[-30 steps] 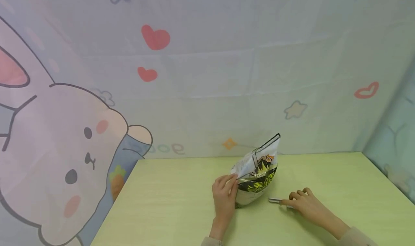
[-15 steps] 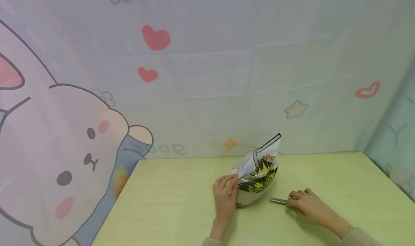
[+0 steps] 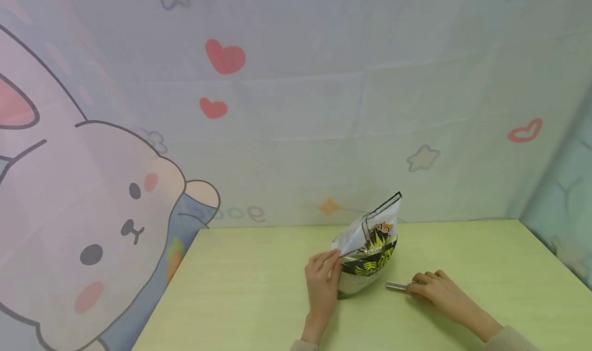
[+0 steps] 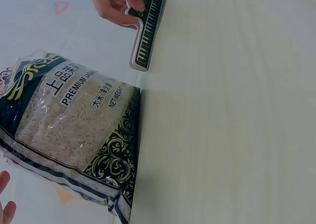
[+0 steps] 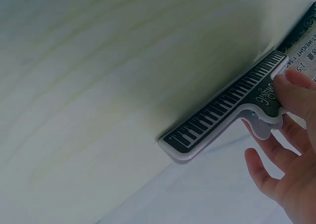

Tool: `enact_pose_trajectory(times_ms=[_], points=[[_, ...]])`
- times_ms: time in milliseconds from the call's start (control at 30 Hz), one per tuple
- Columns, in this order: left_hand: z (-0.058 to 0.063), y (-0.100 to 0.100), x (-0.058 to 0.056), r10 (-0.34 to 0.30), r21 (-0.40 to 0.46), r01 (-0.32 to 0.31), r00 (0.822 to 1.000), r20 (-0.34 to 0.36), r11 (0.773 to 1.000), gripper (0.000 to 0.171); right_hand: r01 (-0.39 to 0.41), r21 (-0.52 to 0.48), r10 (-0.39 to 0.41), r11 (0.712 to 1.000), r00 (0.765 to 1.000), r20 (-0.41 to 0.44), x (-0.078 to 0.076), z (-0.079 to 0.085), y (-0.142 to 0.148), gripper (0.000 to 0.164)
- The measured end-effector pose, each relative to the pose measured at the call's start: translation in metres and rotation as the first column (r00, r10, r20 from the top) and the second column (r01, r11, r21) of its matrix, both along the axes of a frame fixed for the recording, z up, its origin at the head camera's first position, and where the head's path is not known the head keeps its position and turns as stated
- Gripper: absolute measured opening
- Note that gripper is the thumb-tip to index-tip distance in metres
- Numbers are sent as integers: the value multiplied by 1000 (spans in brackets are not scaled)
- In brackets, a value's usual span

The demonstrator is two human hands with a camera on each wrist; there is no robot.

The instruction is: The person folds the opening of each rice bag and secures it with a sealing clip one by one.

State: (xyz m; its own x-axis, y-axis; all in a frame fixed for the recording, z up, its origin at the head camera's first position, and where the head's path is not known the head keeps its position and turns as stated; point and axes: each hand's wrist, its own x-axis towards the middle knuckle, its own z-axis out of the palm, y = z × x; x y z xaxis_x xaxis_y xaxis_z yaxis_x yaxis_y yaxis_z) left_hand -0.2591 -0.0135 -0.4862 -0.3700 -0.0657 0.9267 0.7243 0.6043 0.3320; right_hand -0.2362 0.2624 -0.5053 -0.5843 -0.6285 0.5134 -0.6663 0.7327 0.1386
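A plump bag of rice (image 3: 370,251) stands tilted on the table, its pale top leaning up to the right. My left hand (image 3: 321,281) is at the bag's left side, fingertips against it near the fold. Only two of its fingertips (image 4: 8,211) show in the left wrist view, below the bag. Right of the bag, my right hand (image 3: 437,293) holds a clip with a piano-keyboard print (image 5: 222,108). Thumb and fingers pinch it at its handle, and its long bar points toward the bag, close over the table.
The pale yellow-green table (image 3: 250,289) reaches back to a cloth backdrop (image 3: 296,109) printed with hearts, stars and a large rabbit. Another cloth panel (image 3: 569,202) hangs along the right side.
My right hand has shifted slightly to the right with the clip, and more of the bar's side shows. My left hand and the bag have stayed put.
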Motion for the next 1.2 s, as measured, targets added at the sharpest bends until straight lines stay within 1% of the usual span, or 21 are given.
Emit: enact_pose_trajectory(times_ms=[100, 167, 267, 367, 633, 733, 867, 1033, 1133, 1200], points=[[-1, 0, 0, 3, 7, -3, 1000, -1, 1000, 20, 56, 2, -56, 998, 998, 39, 1, 2, -1, 40], [-1, 1, 0, 3, 9, -3, 1000, -4, 1000, 20, 89, -3, -89, 996, 994, 63, 1, 3, -1, 42], [-2, 0, 0, 2, 13, -2, 1000, -7, 1000, 21, 115, -22, -113, 993, 991, 76, 1, 4, -2, 39], [-3, 0, 1, 1, 20, -1, 1000, -6, 1000, 21, 124, -44, -121, 991, 990, 69, 1, 2, -3, 34], [-2, 1, 0, 11, 19, -11, 1000, -10, 1000, 22, 220, -56, -216, 974, 975, 60, 4, 3, -7, 35], [-1, 1, 0, 15, 11, -15, 1000, -13, 1000, 21, 248, -48, -244, 968, 966, 84, 4, 6, -8, 34], [0, 1, 1, 16, 4, -16, 1000, -6, 1000, 20, 277, -42, -269, 960, 953, 138, 5, 8, -6, 29], [0, 1, 1, 11, 9, -11, 1000, 6, 1000, 20, 304, -64, -287, 950, 938, 193, 6, 9, -3, 27], [0, 1, 1, 9, 12, -10, 1000, 6, 1000, 20, 305, -82, -285, 949, 938, 198, 6, 12, -1, 26], [0, 1, 1, 9, 13, -9, 1000, 6, 1000, 20, 295, -103, -273, 950, 945, 182, 6, 16, 1, 25]])
